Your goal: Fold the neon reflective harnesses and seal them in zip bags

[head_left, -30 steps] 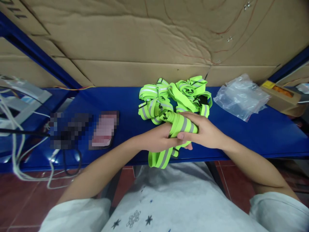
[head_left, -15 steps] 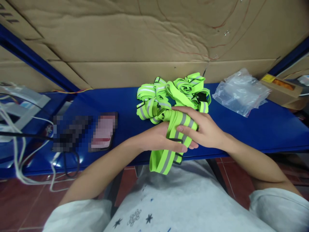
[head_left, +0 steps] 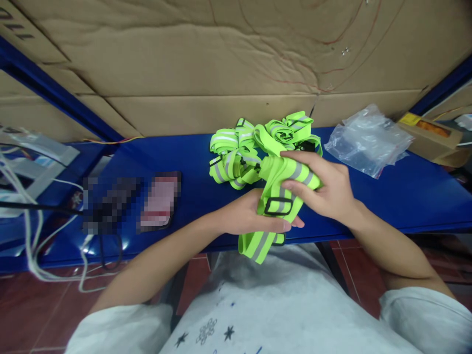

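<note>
Right hand [head_left: 328, 191] at centre frame, fingers curled and clamped over the top of a neon-yellow reflective strap [head_left: 283, 189], thumb pressing on its front face, and the left hand [head_left: 250, 219] just below and left of it, palm up, fingers closed under the same strap so the two hands nearly touch. A black plastic buckle [head_left: 278, 206] sits on the strap right between the hands, facing the camera, and the strap's loose tail hangs down past the left hand, over the near edge of the blue surface [head_left: 387, 196] toward the lower middle of the frame. Grey reflective bands run along the yellow webbing. Just above the hands, touching the held strap, a tangled pile of matching straps [head_left: 254, 142] lies on the surface at upper centre. Off to the upper right, well apart from the pile, a crumpled clear plastic bag [head_left: 367, 140] rests on the blue top, and beyond it at the right edge a small cardboard box [head_left: 429, 137]. Left of centre, two blurred-out items lie flat on the surface. At the far left, white cables [head_left: 25, 216] loop down off the edge. Brown cardboard [head_left: 221, 59] fills the whole top of the frame behind everything.
</note>
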### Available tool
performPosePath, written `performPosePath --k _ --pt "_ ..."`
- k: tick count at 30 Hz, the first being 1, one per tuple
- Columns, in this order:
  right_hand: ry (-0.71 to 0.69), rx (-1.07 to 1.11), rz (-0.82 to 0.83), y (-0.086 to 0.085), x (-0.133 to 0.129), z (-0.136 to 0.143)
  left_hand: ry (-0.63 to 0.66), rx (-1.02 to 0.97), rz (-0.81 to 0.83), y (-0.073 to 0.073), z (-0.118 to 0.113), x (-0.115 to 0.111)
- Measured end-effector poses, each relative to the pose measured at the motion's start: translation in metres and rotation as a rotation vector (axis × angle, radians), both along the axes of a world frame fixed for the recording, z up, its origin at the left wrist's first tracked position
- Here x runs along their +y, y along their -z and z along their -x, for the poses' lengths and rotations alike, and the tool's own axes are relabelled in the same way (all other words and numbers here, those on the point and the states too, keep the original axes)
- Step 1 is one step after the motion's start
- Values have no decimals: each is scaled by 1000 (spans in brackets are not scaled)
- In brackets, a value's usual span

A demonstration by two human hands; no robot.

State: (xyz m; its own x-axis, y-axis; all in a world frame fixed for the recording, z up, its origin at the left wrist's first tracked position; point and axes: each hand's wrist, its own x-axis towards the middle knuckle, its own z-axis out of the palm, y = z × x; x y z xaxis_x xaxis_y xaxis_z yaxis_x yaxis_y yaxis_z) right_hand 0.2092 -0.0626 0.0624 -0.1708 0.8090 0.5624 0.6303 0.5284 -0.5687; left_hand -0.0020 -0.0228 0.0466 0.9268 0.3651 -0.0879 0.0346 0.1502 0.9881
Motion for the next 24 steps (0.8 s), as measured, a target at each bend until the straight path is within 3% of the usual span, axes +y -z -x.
performPosePath --k 4,7,13,17,20,22,24 --pt "-9 282 250 0 7 -2 65 -18 14 5 0 3" --pt "-53 437 422 5 14 -2 42 3 79 7 0 6" --pt "11 541 360 8 14 3 -16 100 239 10 -3 9" --pt "-15 734 516 5 15 4 53 13 376 14 -6 3" --pt "-8 802 563 4 21 -1 -11 -56 518 21 -8 -4" --pt "-27 806 604 4 24 -4 -115 -53 462 25 -10 -6" --pt "-73 781 664 5 25 -4 -188 -18 295 28 -10 -5"
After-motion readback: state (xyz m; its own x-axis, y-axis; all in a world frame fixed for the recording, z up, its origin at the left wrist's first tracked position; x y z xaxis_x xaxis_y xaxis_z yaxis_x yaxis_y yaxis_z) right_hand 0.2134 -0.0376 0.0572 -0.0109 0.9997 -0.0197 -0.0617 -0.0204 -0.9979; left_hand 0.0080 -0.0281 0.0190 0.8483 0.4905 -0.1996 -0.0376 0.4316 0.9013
